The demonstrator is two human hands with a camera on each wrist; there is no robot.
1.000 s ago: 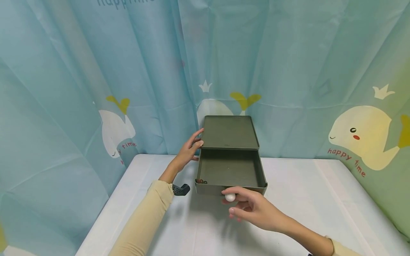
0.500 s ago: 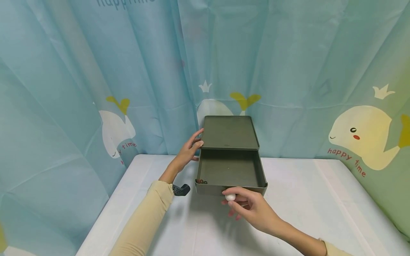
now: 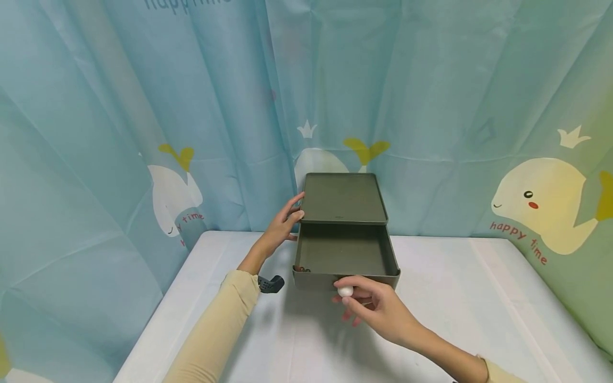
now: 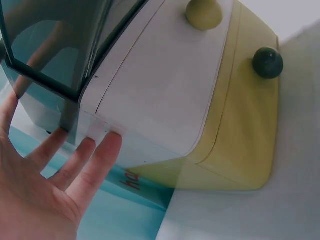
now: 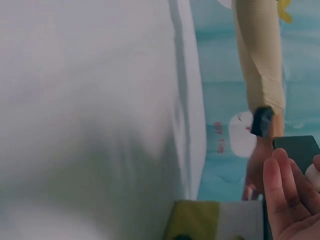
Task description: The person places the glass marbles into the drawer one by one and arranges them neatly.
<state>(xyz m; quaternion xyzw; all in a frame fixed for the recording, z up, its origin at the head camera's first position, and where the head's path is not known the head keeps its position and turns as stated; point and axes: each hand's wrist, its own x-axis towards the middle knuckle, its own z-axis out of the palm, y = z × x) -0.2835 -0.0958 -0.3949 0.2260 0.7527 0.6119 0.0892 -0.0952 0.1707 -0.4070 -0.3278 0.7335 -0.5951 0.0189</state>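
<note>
A small chest of drawers stands on the table, its dark green top point(image 3: 343, 197) facing up. Its green uppermost drawer point(image 3: 342, 252) is pulled out toward me, with small dark reddish-brown bits point(image 3: 303, 269) in the front left corner. My right hand point(image 3: 383, 311) pinches the drawer's white round knob point(image 3: 345, 291) between thumb and forefinger. My left hand point(image 3: 276, 231) rests on the chest's left side, fingers spread and mostly straight. In the left wrist view, a white drawer point(image 4: 160, 85) with a yellow knob point(image 4: 204, 14) and a yellow drawer point(image 4: 240, 130) with a dark green knob point(image 4: 267, 63) are closed.
A white-covered table point(image 3: 460, 308) extends to both sides of the chest. Close behind it hangs a blue-green curtain point(image 3: 431, 106) printed with whales. A dark wrist strap point(image 3: 271, 284) sits at the left sleeve's cuff.
My right thumb has come up against the white knob, where it stood apart before. The green drawer's front has shifted very slightly inward. My left hand stays in place.
</note>
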